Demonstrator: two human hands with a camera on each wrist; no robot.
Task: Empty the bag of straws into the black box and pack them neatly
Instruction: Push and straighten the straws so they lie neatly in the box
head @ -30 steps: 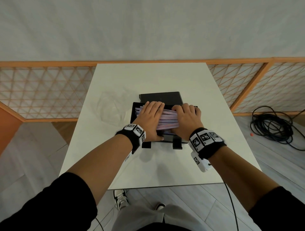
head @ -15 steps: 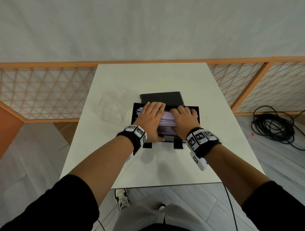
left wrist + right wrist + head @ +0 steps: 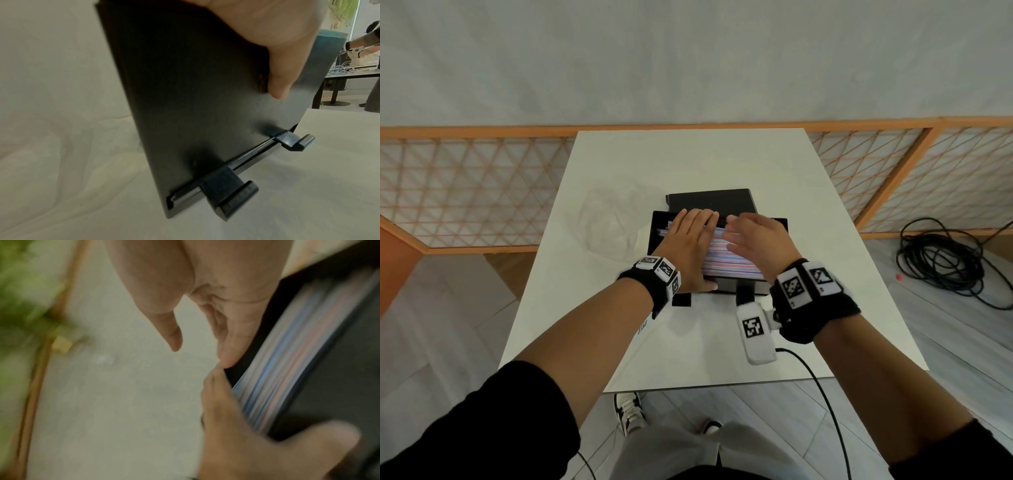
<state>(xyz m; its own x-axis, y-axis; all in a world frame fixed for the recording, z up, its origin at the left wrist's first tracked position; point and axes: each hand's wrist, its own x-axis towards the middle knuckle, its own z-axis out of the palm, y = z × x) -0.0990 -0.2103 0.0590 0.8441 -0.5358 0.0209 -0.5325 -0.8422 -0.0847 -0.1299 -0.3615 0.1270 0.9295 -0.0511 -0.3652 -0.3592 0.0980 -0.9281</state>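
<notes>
The black box [image 3: 779,223] stands mid-table, filled with pink, blue and white straws [image 3: 726,262] lying left to right. My left hand [image 3: 688,243] lies flat on the left part of the straws. Its thumb [image 3: 277,56] rests against the box's front wall [image 3: 195,97]. My right hand [image 3: 756,240] hovers just above the right part of the pile, fingers straight and blurred, holding nothing. In the right wrist view the right hand [image 3: 201,353] is spread beside the straws [image 3: 287,361]. The empty clear bag [image 3: 606,229] lies left of the box.
The box's lid [image 3: 709,200] lies open behind it, and two latches [image 3: 744,296] stick out at its front. The white table [image 3: 688,164] has a wooden lattice rail [image 3: 465,185] around it. A coiled black cable [image 3: 945,263] lies on the floor, right.
My right hand slid left along the straws, then lifted off them with its fingers straightened. My left hand has stayed flat on the pile.
</notes>
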